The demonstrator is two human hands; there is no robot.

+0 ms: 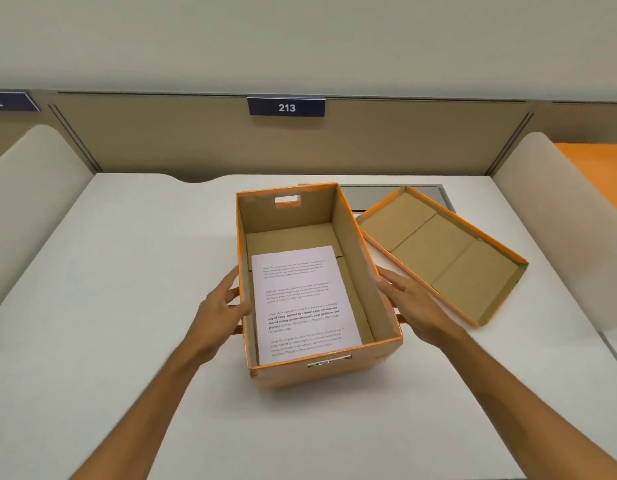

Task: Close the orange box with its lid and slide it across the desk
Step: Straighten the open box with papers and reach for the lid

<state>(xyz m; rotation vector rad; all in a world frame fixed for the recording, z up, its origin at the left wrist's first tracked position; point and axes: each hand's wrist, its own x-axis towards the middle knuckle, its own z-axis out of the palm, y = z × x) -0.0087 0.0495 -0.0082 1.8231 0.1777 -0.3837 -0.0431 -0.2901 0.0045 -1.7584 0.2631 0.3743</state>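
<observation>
An orange cardboard box (329,370) stands open in the middle of the white desk (127,271), with a printed sheet of paper (305,299) lying flat inside. Its lid (442,254) lies upside down on the desk just to the right, brown inside facing up. My left hand (224,311) presses flat against the box's left wall. On the opposite side, my right hand (411,306) lies against the right wall, between box and lid. The fingers of both hands are spread along the sides.
A beige partition with a dark sign reading 213 (286,107) closes the back of the desk. Rounded white side panels (556,209) flank it left and right. A grey cable flap (376,195) lies behind the box. Something orange (601,174) sits beyond the right panel.
</observation>
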